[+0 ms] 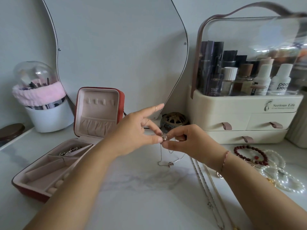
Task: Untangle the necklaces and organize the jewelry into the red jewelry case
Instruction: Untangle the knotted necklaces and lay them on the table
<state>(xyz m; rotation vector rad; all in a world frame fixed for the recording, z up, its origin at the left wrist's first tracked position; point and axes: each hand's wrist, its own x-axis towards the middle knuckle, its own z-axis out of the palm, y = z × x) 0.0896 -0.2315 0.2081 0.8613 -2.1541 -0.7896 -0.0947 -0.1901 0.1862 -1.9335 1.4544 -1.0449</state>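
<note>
A thin silver necklace [166,156] hangs between both hands above the marble tabletop [141,188]; its loops and a small star pendant rest on the table. My left hand [136,130] pinches the chain near a rose-gold pendant, index finger stretched out. My right hand [186,140] pinches the same spot from the other side. The red jewelry case [121,100] lies open at the left, lid upright, with a bracelet [69,150] in one back compartment. Long chains [207,193] trail down on the right.
A dark red bead bracelet [250,155] and pearl bracelets [282,178] lie at the right. Behind stand a cream cosmetics organizer [240,117], a brass incense burner [174,119], a curved mirror [116,47] and a white brush holder [48,113].
</note>
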